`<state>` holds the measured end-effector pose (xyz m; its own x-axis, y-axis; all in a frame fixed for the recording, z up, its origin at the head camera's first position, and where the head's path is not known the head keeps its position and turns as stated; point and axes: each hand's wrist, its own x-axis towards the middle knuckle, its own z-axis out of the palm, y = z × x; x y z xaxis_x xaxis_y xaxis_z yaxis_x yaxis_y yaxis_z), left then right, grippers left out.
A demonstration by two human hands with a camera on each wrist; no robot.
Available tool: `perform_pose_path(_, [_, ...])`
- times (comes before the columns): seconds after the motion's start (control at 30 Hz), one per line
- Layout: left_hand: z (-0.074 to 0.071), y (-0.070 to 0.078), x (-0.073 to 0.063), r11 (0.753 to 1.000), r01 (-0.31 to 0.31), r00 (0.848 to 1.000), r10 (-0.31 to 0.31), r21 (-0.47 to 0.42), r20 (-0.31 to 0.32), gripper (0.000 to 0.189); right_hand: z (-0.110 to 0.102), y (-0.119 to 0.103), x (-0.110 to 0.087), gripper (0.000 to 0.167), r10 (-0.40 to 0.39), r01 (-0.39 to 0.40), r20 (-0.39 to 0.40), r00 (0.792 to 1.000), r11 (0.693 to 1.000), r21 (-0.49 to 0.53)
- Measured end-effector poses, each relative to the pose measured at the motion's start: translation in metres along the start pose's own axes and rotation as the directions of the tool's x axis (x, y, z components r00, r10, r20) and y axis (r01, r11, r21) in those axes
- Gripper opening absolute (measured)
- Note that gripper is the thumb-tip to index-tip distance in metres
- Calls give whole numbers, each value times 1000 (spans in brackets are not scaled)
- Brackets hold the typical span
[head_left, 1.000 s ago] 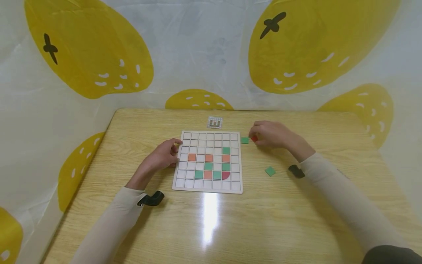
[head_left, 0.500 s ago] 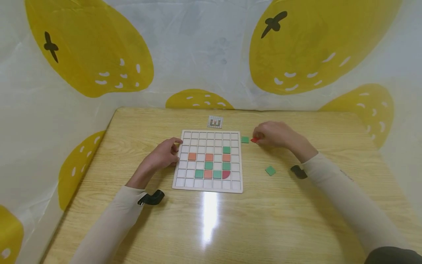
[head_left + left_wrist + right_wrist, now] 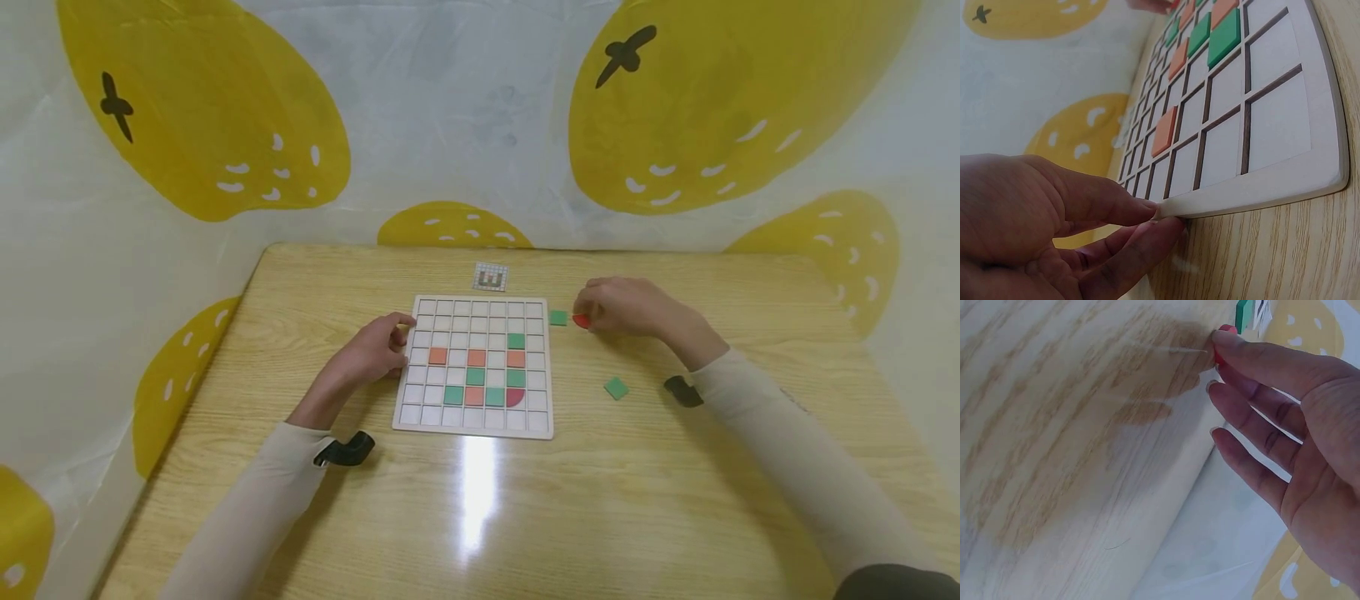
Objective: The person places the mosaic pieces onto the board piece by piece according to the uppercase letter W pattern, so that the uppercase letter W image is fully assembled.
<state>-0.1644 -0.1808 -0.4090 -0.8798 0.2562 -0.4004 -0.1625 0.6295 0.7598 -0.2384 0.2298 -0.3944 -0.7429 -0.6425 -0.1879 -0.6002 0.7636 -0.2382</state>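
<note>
My right hand (image 3: 628, 308) pinches a red rounded tile (image 3: 581, 321) between thumb and index finger, just above the table to the right of the board. In the right wrist view its other fingers spread loosely beside the thumb. A green square tile (image 3: 558, 317) lies close by, next to the board's right edge. My left hand (image 3: 366, 350) holds the left edge of a white grid board (image 3: 472, 432), thumb against the rim and fingers at its side. Orange tiles (image 3: 437, 356), green tiles (image 3: 475, 377) and a red quarter-round tile (image 3: 515, 397) sit in the board's cells.
A small card (image 3: 491, 277) with a printed grid pattern lies behind the board. Another green square tile (image 3: 617, 387) rests on the wooden table (image 3: 600, 500), right of the board. A white cloth with yellow shapes (image 3: 450, 125) hangs behind the table.
The red tile has turned in my right hand's fingertips, and more of its rounded face shows. That hand has shifted slightly to the right. My left hand stays at the board's edge.
</note>
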Motion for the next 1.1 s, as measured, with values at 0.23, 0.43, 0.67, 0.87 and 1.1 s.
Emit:
perform_pose_path(0.23, [1, -1, -1, 1000, 2, 1000, -2, -1, -5, 64, 2, -1, -2, 20, -31, 31, 7, 999, 999, -14])
perform_pose_path(0.43, [2, -2, -1, 1000, -2, 1000, 2, 7, -8, 64, 4, 0, -1, 17, -32, 33, 10, 999, 999, -28])
perform_pose_path(0.67, [1, -1, -2, 1000, -2, 1000, 3, 5, -12, 64, 5, 0, 1, 14, -4, 5, 11, 1000, 1000, -20])
perform_pose_path(0.87, [2, -1, -3, 1000, -9, 1000, 9, -1, -10, 64, 5, -2, 1, 15, 33, -33, 17, 999, 999, -7])
perform_pose_path(1.1, [1, -3, -2, 1000, -24, 1000, 24, -10, -8, 63, 3, -7, 1, 14, 20, -20, -25, 999, 1000, -6])
